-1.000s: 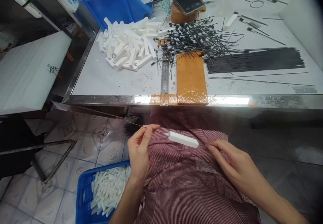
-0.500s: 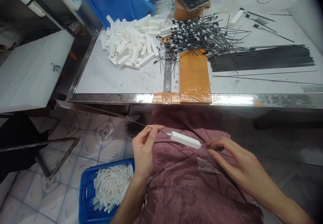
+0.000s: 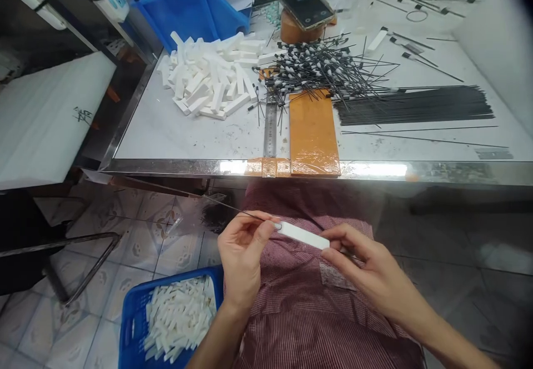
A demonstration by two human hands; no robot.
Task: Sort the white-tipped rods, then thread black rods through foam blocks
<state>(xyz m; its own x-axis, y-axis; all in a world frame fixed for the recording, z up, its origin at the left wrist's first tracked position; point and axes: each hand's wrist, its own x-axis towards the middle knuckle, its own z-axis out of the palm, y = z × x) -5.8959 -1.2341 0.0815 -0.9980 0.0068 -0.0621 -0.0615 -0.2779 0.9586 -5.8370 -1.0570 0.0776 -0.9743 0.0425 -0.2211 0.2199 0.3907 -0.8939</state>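
Note:
My left hand (image 3: 244, 252) pinches a thin black rod (image 3: 233, 208) between thumb and fingers, close to the left end of a white rectangular block (image 3: 303, 234). The rod runs up and left from my fingers, over the tiled floor. The block lies roughly level above my red checked apron (image 3: 291, 302), and my left fingers cover the place where rod and block meet. My right hand (image 3: 366, 263) holds the block's right end between its thumb and forefinger.
A blue basket (image 3: 133, 319) of white blocks sits at lower left. On the steel-edged table (image 3: 166, 168) ahead lie a heap of white blocks (image 3: 208, 77), a tangle of bead-tipped rods (image 3: 320, 69), a bundle of black rods (image 3: 416, 105), an orange taped board (image 3: 312, 133) and a steel ruler (image 3: 270, 130).
My right hand has moved left from beside the block and now grips its right end. My left hand has come closer to the block, and the view has shifted slightly.

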